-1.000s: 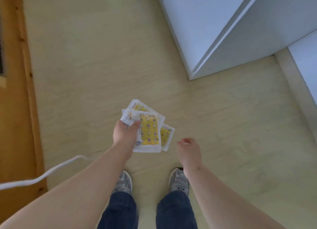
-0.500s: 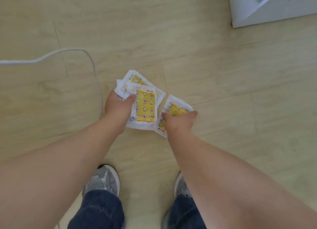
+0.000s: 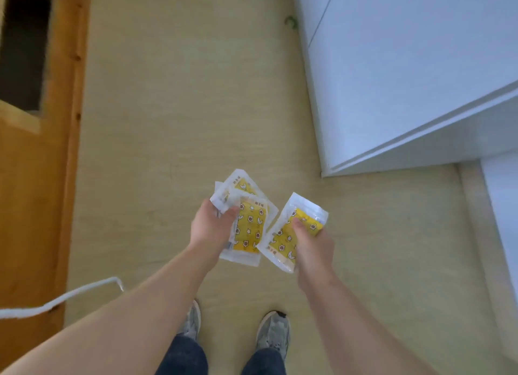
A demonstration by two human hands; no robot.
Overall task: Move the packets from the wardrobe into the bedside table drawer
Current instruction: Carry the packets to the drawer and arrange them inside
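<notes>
Packets, flat clear-edged plastic sachets with a yellow star-and-moon print, are held in the air above the pale wood-look floor (image 3: pixel 182 122), split between two hands. They look very light, thin and floppy, with a slick film that would let one slide off another. A pinch across the flat face near the middle seems safer than a hold on a sealed edge. At far left stands a wooden door (image 3: pixel 28 206), with a white cord (image 3: pixel 70 296) trailing in front of it. Next comes the left hand (image 3: pixel 208 228), its fingers (image 3: pixel 230 212) pinching a fanned bunch (image 3: pixel 249 231) at the upper left corner, thumb on top. I count three packets in that bunch, though the overlap could hide another. Just right of it, edges close or touching, the right hand (image 3: pixel 314 248) holds a single packet (image 3: pixel 280 244), thumb pressed on its face and the other fingers curled behind. That makes four packets visible in all. Two grey shoes (image 3: pixel 273 332) show below. At far right is a white cabinet (image 3: pixel 406 80), and no open drawer can be seen, so the packets are not yet stowed.
</notes>
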